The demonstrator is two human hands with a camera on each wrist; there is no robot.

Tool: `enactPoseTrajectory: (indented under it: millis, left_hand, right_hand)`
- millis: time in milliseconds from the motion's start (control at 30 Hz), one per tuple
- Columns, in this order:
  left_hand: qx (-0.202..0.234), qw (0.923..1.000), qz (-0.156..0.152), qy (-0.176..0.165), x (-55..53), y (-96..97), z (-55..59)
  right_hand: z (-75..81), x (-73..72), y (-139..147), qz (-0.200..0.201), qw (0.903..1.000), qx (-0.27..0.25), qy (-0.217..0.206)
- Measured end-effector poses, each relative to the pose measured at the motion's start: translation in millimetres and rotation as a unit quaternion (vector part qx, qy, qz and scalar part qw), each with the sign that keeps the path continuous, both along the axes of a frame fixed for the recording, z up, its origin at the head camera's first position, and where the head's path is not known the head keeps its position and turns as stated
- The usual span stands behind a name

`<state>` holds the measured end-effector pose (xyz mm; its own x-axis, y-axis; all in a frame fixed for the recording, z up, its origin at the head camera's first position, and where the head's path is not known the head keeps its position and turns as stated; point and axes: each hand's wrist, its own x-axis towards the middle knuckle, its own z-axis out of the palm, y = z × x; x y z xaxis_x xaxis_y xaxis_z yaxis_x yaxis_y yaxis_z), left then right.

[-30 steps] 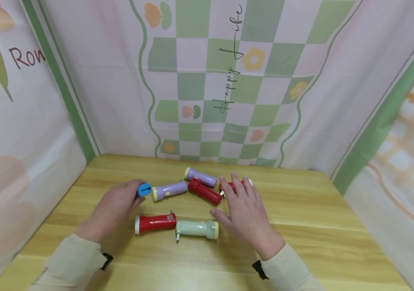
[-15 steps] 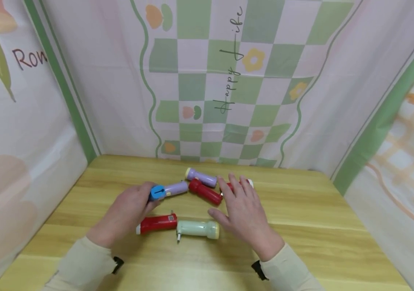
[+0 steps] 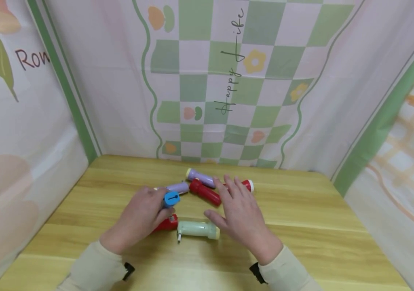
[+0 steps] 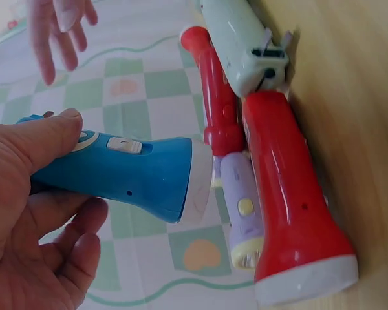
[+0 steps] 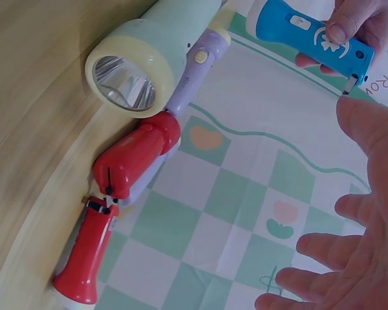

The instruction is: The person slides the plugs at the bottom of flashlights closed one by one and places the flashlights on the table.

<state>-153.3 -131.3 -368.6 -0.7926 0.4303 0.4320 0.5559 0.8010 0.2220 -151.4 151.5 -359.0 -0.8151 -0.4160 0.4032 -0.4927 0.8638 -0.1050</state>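
My left hand [image 3: 138, 218] pinches a blue flashlight [image 4: 155, 171] with a white head, thumb on one side and fingers beneath. It is raised above the table, and a small plug prong [image 5: 351, 84] sticks out at its tail end. Below that hand a red flashlight [image 3: 167, 223] lies partly hidden, end to end with a pale green flashlight [image 3: 197, 229]. My right hand [image 3: 243, 214] hovers with fingers spread and nothing in it. Its fingers overlap another red flashlight [image 3: 248, 185] in the head view.
Farther back lie a dark red flashlight [image 3: 205, 192] and two purple ones, one purple flashlight [image 3: 201, 178] behind it and another purple flashlight [image 3: 178, 187] to its left. A patterned curtain [image 3: 119, 101] rises at the back and sides of the wooden table [image 3: 320, 226].
My left hand has moved right with the blue flashlight, from left of the purple flashlight to above the near red one. My right hand has shifted slightly left, still spread.
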Motion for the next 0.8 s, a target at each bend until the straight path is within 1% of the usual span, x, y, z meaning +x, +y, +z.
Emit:
enactPoseTrajectory:
  millis: [167,400,467,567,700,800]
  left_hand:
    - [0.014,0.9996,-0.018,-0.016,2.1,6.9,-1.4]
    - [0.045,0.9962,-0.029,-0.068,4.7,15.4,-1.9]
    - [0.052,0.9951,-0.033,-0.078,5.4,17.2,-2.4]
    - [0.056,0.9943,-0.044,-0.080,5.8,19.7,-3.5]
    - [0.064,0.9932,-0.062,-0.075,6.4,22.1,-5.1]
    - [0.070,0.9915,-0.074,-0.081,6.5,24.1,-6.4]
  right_hand:
    - [1.4,2.7,-3,0.008,0.9999,-0.004,0.012]
    - [2.9,5.5,-5,0.018,0.9995,-0.007,0.025]
    - [3.4,6.3,-5,0.021,0.9994,-0.007,0.027]
    - [4.1,7.5,-5,0.025,0.9992,-0.007,0.031]
    - [4.8,8.5,-7,0.033,0.9988,-0.010,0.035]
    - [4.9,9.2,-7,0.040,0.9982,-0.016,0.041]
